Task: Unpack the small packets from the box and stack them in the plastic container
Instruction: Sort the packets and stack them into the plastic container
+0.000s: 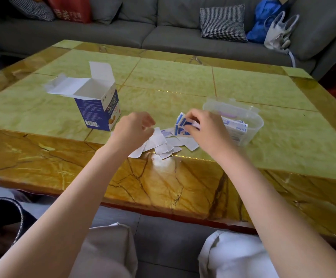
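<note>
A blue and white box (98, 111) stands upright on the table with its top flaps open. Loose white packets (164, 144) lie scattered on the table between my hands. My right hand (205, 129) pinches a small bunch of blue and white packets (181, 125), held on edge just left of the clear plastic container (251, 119). More packets (234, 126) lie stacked inside that container. My left hand (132, 129) hovers over the left end of the loose packets with its fingers loosely curled and nothing visibly in it.
The table (183, 81) has a green marble top with a yellow-brown border. A grey sofa (163, 33) with cushions and bags runs along the far side. My knees (111, 249) are below the near table edge.
</note>
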`<state>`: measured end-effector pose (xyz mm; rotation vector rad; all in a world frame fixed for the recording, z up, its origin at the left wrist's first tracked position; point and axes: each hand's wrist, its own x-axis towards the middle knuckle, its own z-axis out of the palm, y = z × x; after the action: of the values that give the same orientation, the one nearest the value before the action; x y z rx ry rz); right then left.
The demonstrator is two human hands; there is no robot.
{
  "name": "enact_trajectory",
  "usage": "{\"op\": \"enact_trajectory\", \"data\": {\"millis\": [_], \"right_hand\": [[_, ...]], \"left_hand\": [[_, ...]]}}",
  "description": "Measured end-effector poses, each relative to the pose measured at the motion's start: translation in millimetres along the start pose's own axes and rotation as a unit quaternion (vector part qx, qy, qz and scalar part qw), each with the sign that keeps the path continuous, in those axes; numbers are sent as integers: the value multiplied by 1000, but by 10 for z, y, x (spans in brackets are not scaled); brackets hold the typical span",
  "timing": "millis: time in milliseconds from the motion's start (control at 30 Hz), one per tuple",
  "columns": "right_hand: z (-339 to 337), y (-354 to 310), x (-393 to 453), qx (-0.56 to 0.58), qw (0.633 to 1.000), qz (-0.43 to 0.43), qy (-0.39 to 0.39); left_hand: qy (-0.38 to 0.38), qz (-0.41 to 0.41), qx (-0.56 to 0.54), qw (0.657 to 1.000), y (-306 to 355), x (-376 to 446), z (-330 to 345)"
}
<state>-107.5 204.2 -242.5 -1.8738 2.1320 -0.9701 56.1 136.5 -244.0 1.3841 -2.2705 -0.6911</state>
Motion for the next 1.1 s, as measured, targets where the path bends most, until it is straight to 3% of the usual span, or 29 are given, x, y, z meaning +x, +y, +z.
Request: {"op": "enact_trajectory", "data": {"millis": [167,233,333,533,733,867,1033,1100], "right_hand": [[122,44,-21,-132,989,-9,-63],[174,42,-44,-141,986,-15,-86],[179,17,-87,-124,986,-8,-111],[135,62,-108,-113,986,10,-123],[88,67,-74,-122,984,16,-130],[3,-4,-27,-7,993,58,-105],[-47,-68,20,171,974,118,-89],[-21,-61,23,281,939,183,-72]], "left_hand": [[-96,-54,233,966,56,-125,279],[-76,-77,292,950,140,-143,446],[-28,-88,298,950,197,-74,581],[-23,-45,299,953,130,59,505],[54,-32,157,986,6,89,169],[99,-60,-5,993,-77,55,-15],[12,-106,-220,970,-50,12,-25],[-4,-129,-265,955,-35,5,6]]}}
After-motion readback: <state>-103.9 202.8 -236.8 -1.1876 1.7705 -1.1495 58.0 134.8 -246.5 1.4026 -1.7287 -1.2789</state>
